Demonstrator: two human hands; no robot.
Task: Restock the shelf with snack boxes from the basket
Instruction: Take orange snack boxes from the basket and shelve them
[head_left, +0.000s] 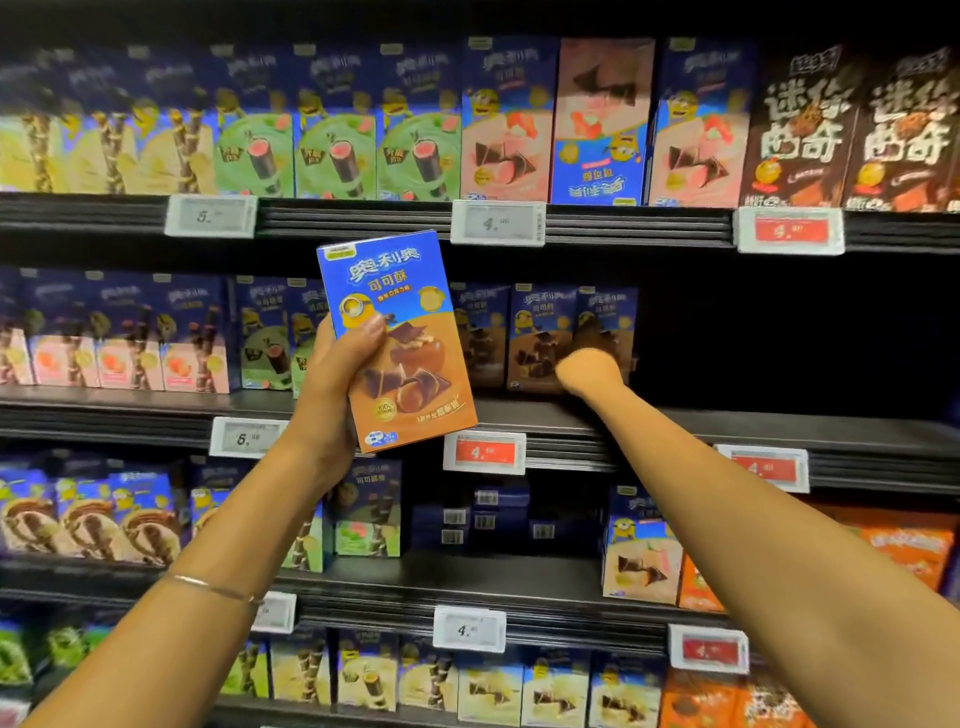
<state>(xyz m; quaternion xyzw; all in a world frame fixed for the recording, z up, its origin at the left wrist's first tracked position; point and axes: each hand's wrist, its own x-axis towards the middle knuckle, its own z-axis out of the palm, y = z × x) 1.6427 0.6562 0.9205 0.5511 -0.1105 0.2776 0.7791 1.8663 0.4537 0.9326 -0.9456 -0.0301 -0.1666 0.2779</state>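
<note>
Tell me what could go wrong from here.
1. The right hand reaches among the brown-and-blue cardboard boxes standing on the black shelf; a nudge might topple them.
2. The left hand grips the blue-and-orange cardboard snack box tilted, by its lower left side only; it might slip.

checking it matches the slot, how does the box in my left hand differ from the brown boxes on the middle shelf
The held Oreo box is tilted, gripped by the left hand; the shelf boxes stand upright on the middle shelf. The held Oreo box is brightly lit; the shelf boxes sit in shadow. Both show blue over brown.
</note>
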